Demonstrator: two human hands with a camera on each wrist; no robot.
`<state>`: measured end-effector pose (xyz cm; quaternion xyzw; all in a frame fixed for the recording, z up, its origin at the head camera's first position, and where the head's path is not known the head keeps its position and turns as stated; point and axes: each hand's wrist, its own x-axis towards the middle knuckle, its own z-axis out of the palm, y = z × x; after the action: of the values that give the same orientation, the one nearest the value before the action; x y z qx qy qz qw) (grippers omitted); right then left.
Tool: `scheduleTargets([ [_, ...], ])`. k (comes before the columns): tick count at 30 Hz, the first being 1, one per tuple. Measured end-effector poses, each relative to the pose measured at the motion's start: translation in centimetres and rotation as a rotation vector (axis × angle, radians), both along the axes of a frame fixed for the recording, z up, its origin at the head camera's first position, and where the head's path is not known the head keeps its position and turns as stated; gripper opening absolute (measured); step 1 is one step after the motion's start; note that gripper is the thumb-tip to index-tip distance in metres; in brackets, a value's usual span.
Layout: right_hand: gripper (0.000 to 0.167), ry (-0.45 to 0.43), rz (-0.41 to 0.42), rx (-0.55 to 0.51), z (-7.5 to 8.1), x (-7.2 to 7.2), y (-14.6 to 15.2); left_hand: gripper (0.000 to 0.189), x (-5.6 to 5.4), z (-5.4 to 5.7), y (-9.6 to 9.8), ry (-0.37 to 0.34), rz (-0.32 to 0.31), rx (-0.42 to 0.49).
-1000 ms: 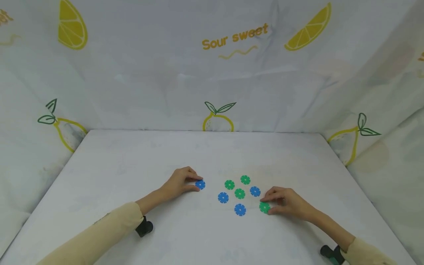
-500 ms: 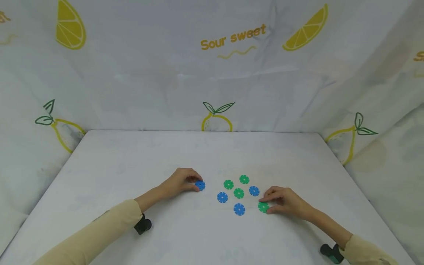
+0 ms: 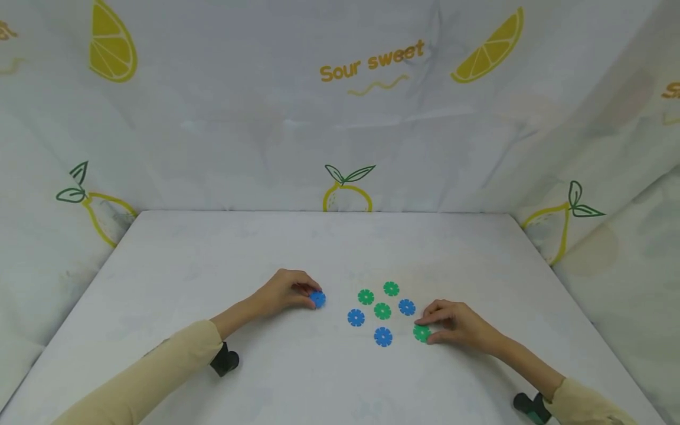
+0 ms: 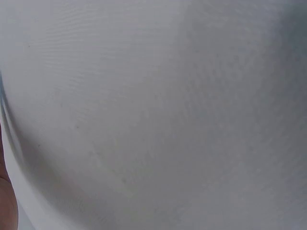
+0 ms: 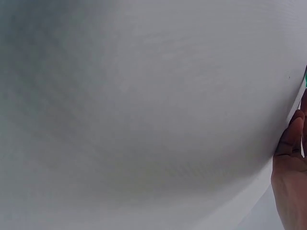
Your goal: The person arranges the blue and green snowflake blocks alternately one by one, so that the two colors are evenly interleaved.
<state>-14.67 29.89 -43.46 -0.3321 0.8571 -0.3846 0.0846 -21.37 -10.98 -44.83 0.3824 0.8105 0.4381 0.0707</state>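
Note:
In the head view, my left hand (image 3: 284,293) pinches a blue notched snowflake disc (image 3: 318,299) between thumb and fingers, left of the group of discs. My right hand (image 3: 459,324) holds a green snowflake disc (image 3: 422,333) by its edges, thumb on the near side and a finger on the far side, at the group's right. A sliver of the left hand (image 4: 7,201) shows in the left wrist view. In the right wrist view, part of the right hand (image 5: 291,167) appears at the edge, with a scrap of green beyond it.
Between the hands lie three green discs, among them a middle one (image 3: 382,311), and three blue ones, including the nearest (image 3: 383,337). All rest apart on the white table (image 3: 255,378). A lemon-print cloth (image 3: 239,118) hangs behind and at both sides.
My left hand has drawn slightly left and toward me with the blue disc. The right hand and the green disc stay nearly where they were. The head view has shifted a little.

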Motion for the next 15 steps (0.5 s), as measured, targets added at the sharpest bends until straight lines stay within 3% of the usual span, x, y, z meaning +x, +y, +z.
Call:
scheduleTargets([
  [1,0.031,0.003,0.002,0.001,0.0,0.0,0.0,0.029,0.1,0.4,-0.1,-0.001,0.002,0.002],
  [8,0.031,0.027,0.015,0.002,-0.4,-0.1,0.3,0.03,-1.1,-0.3,-1.0,-0.012,0.032,0.029],
  [15,0.032,0.039,0.017,0.002,-0.5,-0.1,0.2,0.029,-2.2,-0.1,-2.2,0.033,0.087,0.04],
])
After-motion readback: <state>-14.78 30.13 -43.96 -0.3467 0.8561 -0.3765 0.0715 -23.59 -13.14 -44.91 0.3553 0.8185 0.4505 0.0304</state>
